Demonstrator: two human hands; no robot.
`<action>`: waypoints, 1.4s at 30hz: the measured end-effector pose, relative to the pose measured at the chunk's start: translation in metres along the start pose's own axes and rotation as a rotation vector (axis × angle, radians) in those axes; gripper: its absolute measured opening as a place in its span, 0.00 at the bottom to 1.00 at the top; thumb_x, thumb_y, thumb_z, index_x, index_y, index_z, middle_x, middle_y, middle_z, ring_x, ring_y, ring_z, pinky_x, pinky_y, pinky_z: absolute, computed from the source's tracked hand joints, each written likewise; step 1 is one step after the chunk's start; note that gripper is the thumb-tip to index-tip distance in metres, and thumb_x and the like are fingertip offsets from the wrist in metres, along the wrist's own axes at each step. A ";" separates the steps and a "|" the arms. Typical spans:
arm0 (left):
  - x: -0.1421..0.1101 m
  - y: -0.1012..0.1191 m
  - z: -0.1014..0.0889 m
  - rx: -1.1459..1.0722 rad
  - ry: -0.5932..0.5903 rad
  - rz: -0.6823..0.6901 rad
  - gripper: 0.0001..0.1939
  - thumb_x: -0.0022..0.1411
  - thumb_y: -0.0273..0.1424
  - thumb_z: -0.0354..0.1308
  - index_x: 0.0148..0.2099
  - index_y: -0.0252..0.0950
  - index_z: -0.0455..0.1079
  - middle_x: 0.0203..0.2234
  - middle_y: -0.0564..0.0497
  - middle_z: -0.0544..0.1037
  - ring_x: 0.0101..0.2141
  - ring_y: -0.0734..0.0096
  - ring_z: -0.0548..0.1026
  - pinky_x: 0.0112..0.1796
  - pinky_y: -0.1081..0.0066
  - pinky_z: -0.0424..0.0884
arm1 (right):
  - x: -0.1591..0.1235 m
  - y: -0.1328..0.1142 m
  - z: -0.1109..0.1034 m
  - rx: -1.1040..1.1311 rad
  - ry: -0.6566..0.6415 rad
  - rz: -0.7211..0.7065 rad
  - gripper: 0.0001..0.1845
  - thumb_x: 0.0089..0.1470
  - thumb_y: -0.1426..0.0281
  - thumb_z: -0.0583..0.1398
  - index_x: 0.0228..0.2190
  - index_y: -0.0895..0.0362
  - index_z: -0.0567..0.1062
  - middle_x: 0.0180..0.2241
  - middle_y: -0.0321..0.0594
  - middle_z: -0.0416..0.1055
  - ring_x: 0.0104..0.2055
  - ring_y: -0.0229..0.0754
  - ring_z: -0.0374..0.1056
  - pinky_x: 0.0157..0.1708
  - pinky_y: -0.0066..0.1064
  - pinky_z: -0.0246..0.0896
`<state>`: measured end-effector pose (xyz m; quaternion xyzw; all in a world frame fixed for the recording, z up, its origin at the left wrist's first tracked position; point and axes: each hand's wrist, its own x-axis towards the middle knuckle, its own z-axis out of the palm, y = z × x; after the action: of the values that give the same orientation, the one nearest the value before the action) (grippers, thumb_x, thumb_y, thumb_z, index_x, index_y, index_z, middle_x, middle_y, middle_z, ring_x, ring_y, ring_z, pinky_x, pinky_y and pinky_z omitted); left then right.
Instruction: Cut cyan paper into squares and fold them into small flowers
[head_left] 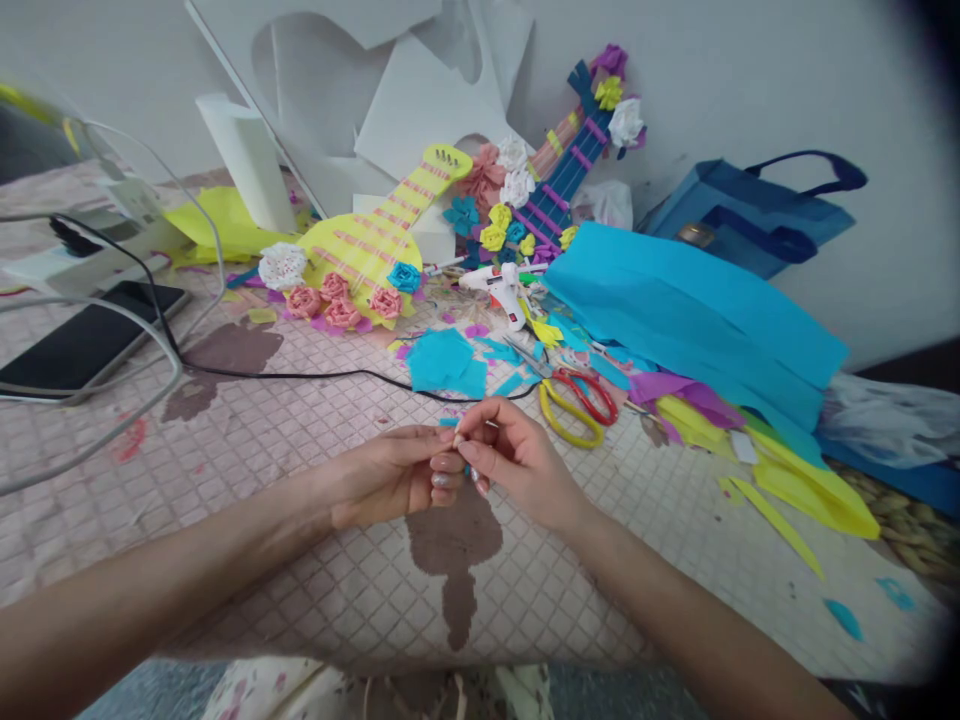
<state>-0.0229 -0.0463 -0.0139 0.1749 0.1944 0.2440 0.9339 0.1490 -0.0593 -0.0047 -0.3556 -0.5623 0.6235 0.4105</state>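
The left hand (394, 472) and right hand (510, 455) are meeting fingertip to fingertip above the tabletop (300, 440), both pinching closed on a tiny blue paper scrap (448, 422). Just beyond are lying a black cable (300, 376), blue paper pieces (446, 362) and yellow-handled scissors (570, 400).

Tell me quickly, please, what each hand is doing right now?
Left hand: closed, fingertips pinching a small blue paper piece.
Right hand: closed, pinching the same paper piece from the other side.

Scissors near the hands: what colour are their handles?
The scissors have one red and one yellow handle, seen in the head view.
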 end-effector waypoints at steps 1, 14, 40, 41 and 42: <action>0.000 -0.001 0.000 0.004 0.002 -0.001 0.07 0.58 0.29 0.61 0.33 0.30 0.68 0.19 0.58 0.55 0.22 0.80 0.58 0.26 0.79 0.59 | 0.000 0.001 0.001 -0.003 0.009 0.012 0.07 0.53 0.65 0.61 0.32 0.54 0.67 0.24 0.29 0.62 0.20 0.29 0.59 0.18 0.21 0.61; -0.002 0.011 -0.002 0.510 0.221 0.413 0.08 0.62 0.35 0.56 0.36 0.34 0.69 0.21 0.56 0.64 0.23 0.78 0.60 0.26 0.76 0.58 | -0.002 -0.001 -0.014 -0.186 0.276 -0.123 0.06 0.55 0.64 0.60 0.33 0.54 0.73 0.21 0.30 0.63 0.20 0.31 0.59 0.19 0.24 0.58; -0.011 0.027 -0.017 1.748 0.273 0.559 0.10 0.59 0.33 0.57 0.43 0.39 0.69 0.38 0.50 0.74 0.40 0.67 0.71 0.40 0.67 0.68 | 0.001 0.007 -0.044 -0.645 -0.018 -0.114 0.04 0.56 0.69 0.56 0.30 0.55 0.69 0.28 0.34 0.64 0.27 0.34 0.61 0.26 0.27 0.57; -0.010 0.029 -0.017 1.708 0.367 0.592 0.09 0.60 0.35 0.55 0.43 0.38 0.68 0.37 0.50 0.75 0.37 0.68 0.72 0.38 0.67 0.69 | 0.002 0.006 -0.047 -0.556 0.108 -0.089 0.05 0.57 0.67 0.56 0.30 0.55 0.69 0.24 0.32 0.62 0.24 0.34 0.60 0.23 0.26 0.56; -0.010 0.030 -0.017 1.668 0.455 0.628 0.09 0.62 0.36 0.54 0.42 0.38 0.68 0.36 0.50 0.75 0.36 0.68 0.72 0.37 0.68 0.69 | 0.002 0.005 -0.051 -0.505 0.271 -0.085 0.06 0.57 0.66 0.56 0.31 0.54 0.68 0.22 0.31 0.60 0.21 0.34 0.58 0.20 0.26 0.54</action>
<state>-0.0502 -0.0234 -0.0129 0.7844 0.4300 0.2958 0.3351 0.1936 -0.0364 -0.0150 -0.5029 -0.6542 0.3926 0.4061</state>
